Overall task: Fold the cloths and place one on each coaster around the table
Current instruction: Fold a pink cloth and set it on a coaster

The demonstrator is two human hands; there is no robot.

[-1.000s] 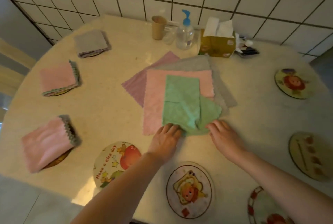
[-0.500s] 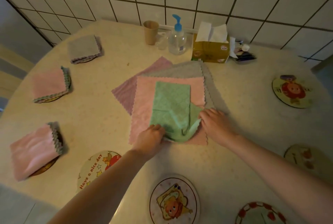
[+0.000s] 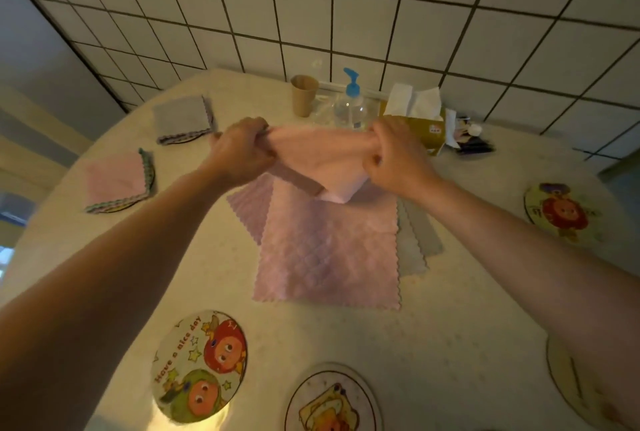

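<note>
Both hands hold up a pale pink cloth (image 3: pixel 322 156), stretched between them above the pile. My left hand (image 3: pixel 242 150) grips its left end and my right hand (image 3: pixel 394 150) grips its right end, while its lower corner hangs down over the pile. Beneath it a flat pink cloth (image 3: pixel 329 250) tops the pile, with a purple cloth (image 3: pixel 249 208) and a grey cloth (image 3: pixel 415 240) sticking out from under it. At the far left a folded grey cloth (image 3: pixel 183 118) and a folded pink cloth (image 3: pixel 116 181) each sit on a coaster. Bare coasters lie near me (image 3: pixel 199 364) (image 3: pixel 332 403) and to the right (image 3: pixel 561 212) (image 3: pixel 581 385).
Along the tiled wall at the back of the round table stand a paper cup (image 3: pixel 304 94), a pump bottle (image 3: pixel 349 108) and a tissue box (image 3: pixel 422 125), with small dark items (image 3: pixel 467 139) beside the box.
Both hands were at the near edge of a green cloth on the pile. Now they are raised over the pile's far side holding a cloth that shows pink, and no green cloth shows.
</note>
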